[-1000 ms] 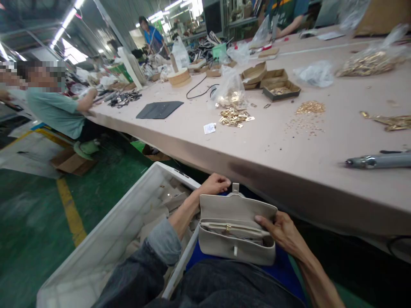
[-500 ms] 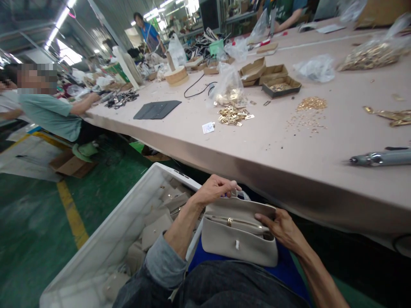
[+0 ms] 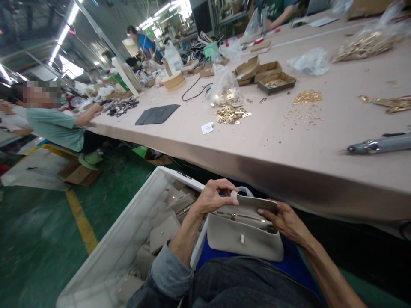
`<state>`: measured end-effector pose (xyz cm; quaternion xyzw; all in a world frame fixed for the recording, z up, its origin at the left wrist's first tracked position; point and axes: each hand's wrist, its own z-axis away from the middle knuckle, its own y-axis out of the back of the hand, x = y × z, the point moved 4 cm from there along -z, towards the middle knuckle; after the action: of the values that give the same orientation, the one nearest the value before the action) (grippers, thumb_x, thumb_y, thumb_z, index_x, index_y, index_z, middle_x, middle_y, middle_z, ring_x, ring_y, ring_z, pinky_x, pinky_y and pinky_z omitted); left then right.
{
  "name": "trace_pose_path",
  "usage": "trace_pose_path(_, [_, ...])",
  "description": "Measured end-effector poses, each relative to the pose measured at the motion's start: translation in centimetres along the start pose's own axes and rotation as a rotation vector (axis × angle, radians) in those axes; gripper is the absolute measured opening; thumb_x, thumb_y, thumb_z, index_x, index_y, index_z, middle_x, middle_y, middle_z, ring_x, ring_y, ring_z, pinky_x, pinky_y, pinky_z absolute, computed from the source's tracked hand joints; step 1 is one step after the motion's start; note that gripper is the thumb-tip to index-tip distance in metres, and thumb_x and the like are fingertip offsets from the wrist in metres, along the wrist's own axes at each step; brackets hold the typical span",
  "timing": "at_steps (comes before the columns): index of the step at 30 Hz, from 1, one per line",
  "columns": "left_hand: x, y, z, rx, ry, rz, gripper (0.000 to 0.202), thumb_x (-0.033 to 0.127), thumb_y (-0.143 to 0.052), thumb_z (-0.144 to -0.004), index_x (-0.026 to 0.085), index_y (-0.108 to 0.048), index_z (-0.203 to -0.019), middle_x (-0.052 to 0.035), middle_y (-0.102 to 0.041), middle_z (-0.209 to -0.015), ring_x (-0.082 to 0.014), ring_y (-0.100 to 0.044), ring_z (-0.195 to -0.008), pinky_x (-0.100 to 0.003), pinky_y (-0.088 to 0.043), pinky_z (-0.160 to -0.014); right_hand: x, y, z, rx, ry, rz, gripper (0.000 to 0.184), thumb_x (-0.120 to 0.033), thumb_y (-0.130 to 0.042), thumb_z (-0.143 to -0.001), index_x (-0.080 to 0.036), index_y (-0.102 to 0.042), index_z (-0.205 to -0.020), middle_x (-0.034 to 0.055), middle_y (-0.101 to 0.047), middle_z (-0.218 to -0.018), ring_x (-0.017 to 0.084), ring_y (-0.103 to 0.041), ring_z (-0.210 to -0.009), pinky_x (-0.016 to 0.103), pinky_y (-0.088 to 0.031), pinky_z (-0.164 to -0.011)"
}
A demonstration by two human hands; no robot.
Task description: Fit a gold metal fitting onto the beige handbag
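Note:
On my lap, over blue cloth, rests a beige handbag [image 3: 245, 241] with its flap raised and a gold zip showing inside. A small white-wrapped piece stands out from its front panel. My left hand [image 3: 218, 196] pinches the flap's upper left edge, near a small pale tab and some clear plastic. At the flap's right end my right hand [image 3: 284, 218] grips the edge, thumb on the inner side and fingers behind it, partly hidden.
A white bin [image 3: 105, 239] of beige bags stands at my left. The table [image 3: 257, 149] ahead carries gold metal plates [image 3: 229, 113], small gold pieces [image 3: 307, 97], an open cardboard box [image 3: 276, 83] and a grey powered screwdriver [image 3: 379, 145]. A person in a green shirt [image 3: 53, 126] sits far left.
My left hand has closed its thumb and fingers on the flap's edge, where a finger was extended before. The view has shifted slightly; my right hand keeps its hold.

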<state>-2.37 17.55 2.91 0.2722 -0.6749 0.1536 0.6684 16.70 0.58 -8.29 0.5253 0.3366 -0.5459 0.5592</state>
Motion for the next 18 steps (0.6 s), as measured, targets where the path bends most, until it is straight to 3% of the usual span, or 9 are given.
trace_pose_path(9, [0.1,-0.9,0.0,0.225,-0.151,-0.027,0.011,0.03,-0.088,-0.085,0.019,-0.086,-0.085,-0.0104,-0.081,-0.089,-0.0247,-0.075,-0.083,-0.033,-0.057,-0.077,-0.1,0.3,0.4,0.043,-0.022,0.042,0.042,-0.058,-0.067,-0.092,-0.016,-0.072,-0.091,0.001,-0.063,-0.076,0.016,-0.052,-0.065,0.029,-0.04,-0.058])
trace_pose_path(12, [1.7,0.0,-0.2,0.363,-0.278,0.075,0.008,0.027,-0.088,-0.085,0.02,-0.085,-0.083,-0.0093,-0.081,-0.091,-0.0243,-0.075,-0.088,-0.035,-0.058,-0.084,-0.3,0.5,0.4,0.09,-0.007,0.05,0.042,-0.057,-0.069,-0.088,-0.016,-0.069,-0.08,0.0004,-0.059,-0.069,0.015,-0.049,-0.06,0.028,-0.037,-0.054])
trace_pose_path(16, [5.3,1.5,-0.8,0.679,-0.335,0.187,0.012,0.031,-0.089,-0.085,0.021,-0.085,-0.089,-0.0076,-0.081,-0.093,-0.0227,-0.073,-0.088,-0.034,-0.06,-0.084,-0.4,0.5,0.4,0.099,-0.008,-0.002,0.039,-0.054,-0.071,-0.087,-0.016,-0.068,-0.077,0.0013,-0.056,-0.065,0.016,-0.048,-0.058,0.029,-0.036,-0.053])
trace_pose_path(18, [7.3,0.2,-1.7,0.665,-0.288,0.146,0.013,0.032,-0.087,-0.087,0.021,-0.085,-0.091,-0.0078,-0.081,-0.092,-0.0227,-0.073,-0.086,-0.034,-0.061,-0.08,-0.6,0.4,0.3,0.083,-0.018,-0.034,0.037,-0.052,-0.071,-0.088,-0.016,-0.069,-0.079,0.0023,-0.058,-0.066,0.017,-0.05,-0.059,0.03,-0.038,-0.054])
